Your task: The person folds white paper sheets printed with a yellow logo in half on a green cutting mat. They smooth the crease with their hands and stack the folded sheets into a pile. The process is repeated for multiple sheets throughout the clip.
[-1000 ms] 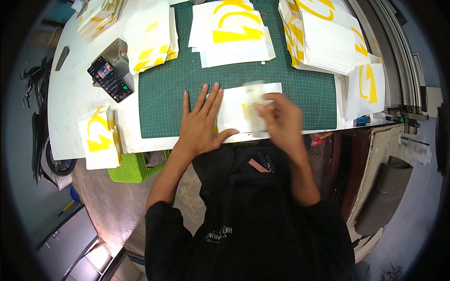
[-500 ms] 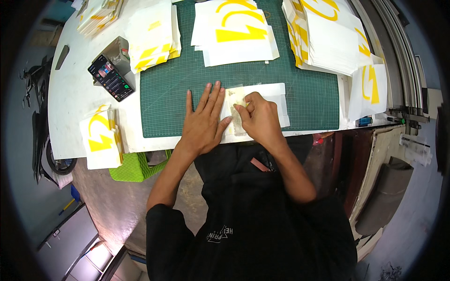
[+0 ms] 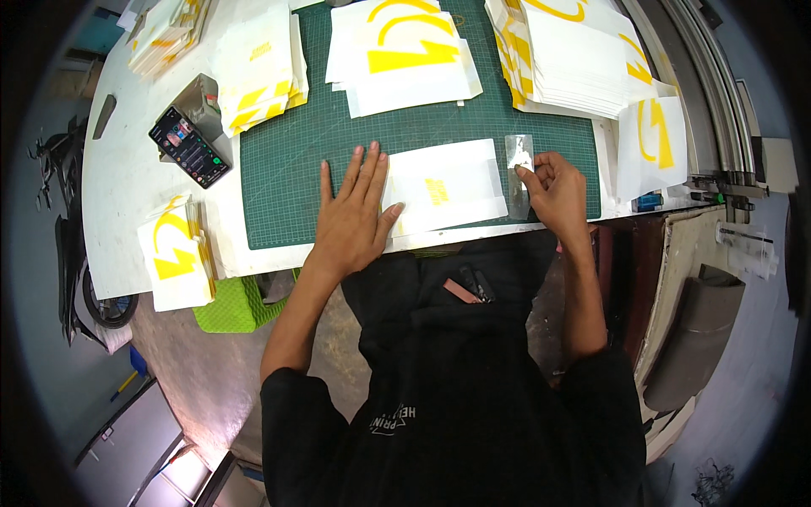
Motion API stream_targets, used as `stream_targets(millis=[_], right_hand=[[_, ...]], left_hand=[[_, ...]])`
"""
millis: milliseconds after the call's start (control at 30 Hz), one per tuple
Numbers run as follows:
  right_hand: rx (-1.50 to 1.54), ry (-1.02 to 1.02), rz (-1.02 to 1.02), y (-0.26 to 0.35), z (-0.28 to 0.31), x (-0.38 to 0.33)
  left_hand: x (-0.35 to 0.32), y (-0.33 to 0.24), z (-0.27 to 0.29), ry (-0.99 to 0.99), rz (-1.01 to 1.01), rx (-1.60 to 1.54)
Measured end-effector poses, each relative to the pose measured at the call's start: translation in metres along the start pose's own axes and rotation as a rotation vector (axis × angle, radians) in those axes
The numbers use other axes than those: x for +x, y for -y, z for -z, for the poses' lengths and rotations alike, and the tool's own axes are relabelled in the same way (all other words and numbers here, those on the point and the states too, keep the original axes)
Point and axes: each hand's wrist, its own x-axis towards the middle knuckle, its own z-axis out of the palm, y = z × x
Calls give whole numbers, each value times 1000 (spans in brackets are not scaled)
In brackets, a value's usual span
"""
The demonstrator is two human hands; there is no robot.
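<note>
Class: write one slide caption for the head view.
Left hand spread at the edge of white paper, right hand holding a translucent strip over a green cutting mat.

Table (image 3: 110,211) bright, paper (image 3: 414,169) almost washed out. Bright shine on strip (image 3: 519,201). Floor (image 3: 211,410) has glare, lower left. Shirt (image 3: 473,406) very dark. Corners black, straight edges bending near rim.

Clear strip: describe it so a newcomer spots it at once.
Start at the big green cutting mat, then go to its near right part, where the right hand is. The narrow strip it holds lies just right of the white paper. Unlike that wide, opaque paper, it is shiny and see-through.
</note>
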Motion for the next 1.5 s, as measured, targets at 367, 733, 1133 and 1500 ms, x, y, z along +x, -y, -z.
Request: stream_targets(millis=[367,733,1133,1500], right_hand=[[233,185,198,81,-80,-59],[320,-62,-109,-37,26,-41],[-325,-52,451,103,-99,-104],[108,-96,628,78,-2,-96]], left_hand=[[1,-1,-1,32,15,17],[27,-18,29,-22,-54,46],[93,-21,56,216,-182,-387],[53,-53,3,-314,-175,-338]])
